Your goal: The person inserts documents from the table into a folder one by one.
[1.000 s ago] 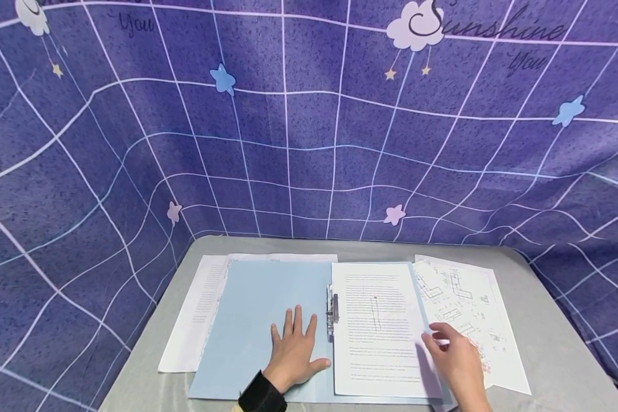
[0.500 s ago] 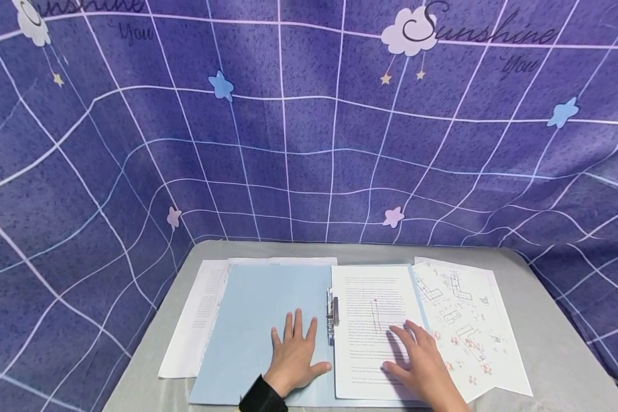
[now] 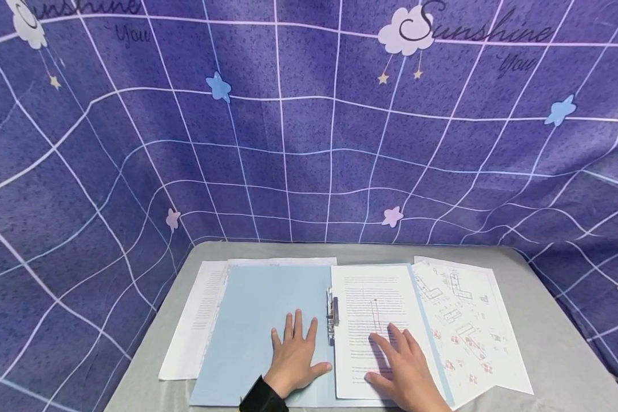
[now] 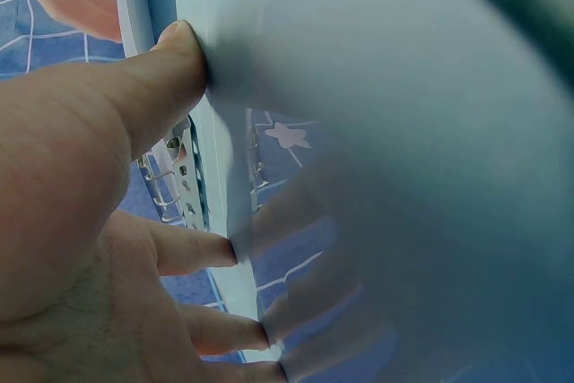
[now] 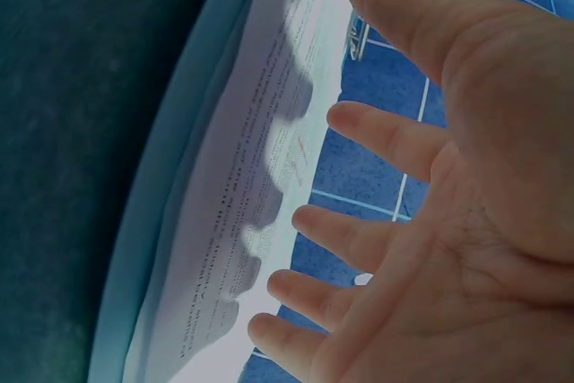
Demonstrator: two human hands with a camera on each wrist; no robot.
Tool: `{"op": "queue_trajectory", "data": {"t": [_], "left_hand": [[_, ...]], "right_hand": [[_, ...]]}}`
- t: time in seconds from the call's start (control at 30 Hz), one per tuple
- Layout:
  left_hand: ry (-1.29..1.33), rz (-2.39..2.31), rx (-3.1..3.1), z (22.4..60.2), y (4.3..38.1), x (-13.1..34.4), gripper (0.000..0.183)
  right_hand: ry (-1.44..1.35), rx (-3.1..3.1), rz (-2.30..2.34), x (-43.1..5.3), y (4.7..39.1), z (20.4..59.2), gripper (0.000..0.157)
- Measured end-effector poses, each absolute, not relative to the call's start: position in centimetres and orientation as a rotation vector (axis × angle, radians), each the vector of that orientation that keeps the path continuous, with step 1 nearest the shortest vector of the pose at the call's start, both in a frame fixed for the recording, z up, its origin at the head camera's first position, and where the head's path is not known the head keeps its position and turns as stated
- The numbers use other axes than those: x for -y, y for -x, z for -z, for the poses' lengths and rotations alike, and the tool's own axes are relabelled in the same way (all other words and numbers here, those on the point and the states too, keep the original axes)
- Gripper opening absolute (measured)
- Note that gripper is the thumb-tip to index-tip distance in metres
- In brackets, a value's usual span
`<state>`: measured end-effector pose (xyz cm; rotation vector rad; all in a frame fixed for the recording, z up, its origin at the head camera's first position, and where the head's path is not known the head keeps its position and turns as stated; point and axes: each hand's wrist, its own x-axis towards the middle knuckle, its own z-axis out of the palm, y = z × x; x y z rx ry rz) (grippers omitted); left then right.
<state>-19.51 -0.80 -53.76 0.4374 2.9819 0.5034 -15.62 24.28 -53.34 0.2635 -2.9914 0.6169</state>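
Note:
An open light-blue folder (image 3: 257, 309) lies on the table, with a metal clip (image 3: 331, 315) along its spine. My left hand (image 3: 293, 357) rests flat on the inside of its left cover, fingers spread and thumb toward the spine; the left wrist view shows the fingertips touching the blue surface. A stack of printed paper (image 3: 363, 366) with red marks lies on the folder's right side. Over this paper is my right hand (image 3: 407, 366), its fingers spread and holding nothing. In the right wrist view the fingertips are at the page (image 5: 242, 177), casting shadows on it; firm contact cannot be told.
Printed sheets (image 3: 185, 326) stick out from under the folder's left cover. To the right, sheets with drawings and red figures (image 3: 474, 326) lie partly under the folder's edge. The grey table (image 3: 556, 343) meets a purple-blue grid-patterned cloth (image 3: 309, 126) behind.
My right hand has moved left, from the folder's right edge onto the printed paper, and its fingers have spread. My left hand has stayed in place on the cover.

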Motion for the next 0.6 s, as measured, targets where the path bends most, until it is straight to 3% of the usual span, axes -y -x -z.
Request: {"op": "queue_trajectory", "data": {"t": [0.6], "left_hand": [[-0.453, -0.513, -2.977, 54.02, 19.54, 0.89, 0.097]], "right_hand": [[-0.249, 3.023, -0.617, -24.27, 15.63, 54.0, 0.074]]}}
